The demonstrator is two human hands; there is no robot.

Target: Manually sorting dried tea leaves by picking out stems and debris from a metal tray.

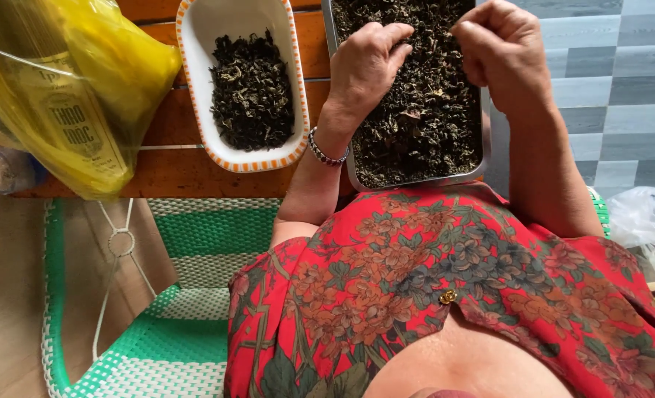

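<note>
- Left hand (368, 63) rests knuckles-up on the dried dark leaves (423, 118), fingers curled loosely inward with the tips pressed into the heap; whether any leaves are pinched between them cannot be told.
- Right hand (500, 48) hovers just above the same leaves near the far end, fingers bunched toward the thumb in a loose half-closed pinch; what it holds, if anything, is hidden.
- Both hands sit close together, nearly touching at the fingertips, over the far half of the metal tray (416, 180).
- That tray is rectangular, filled almost to its rim with the leaves, and lies on the orange-brown wooden table (180, 173), its near edge against the person's red floral blouse (430, 280).
- A beaded bracelet (323, 153) circles the left wrist, which crosses the tray's near-left corner.
- Just left of the tray stands a white dish with an orange-striped rim (231, 162), holding a smaller pile of the same dark leaves.
- Farther left, a yellow plastic bag (84, 81) slumps over the table edge.
- Below the table shows a green-and-white woven chair (187, 324); a clear plastic bag (648, 221) lies at the right, by the grey tiled floor (622, 88).
</note>
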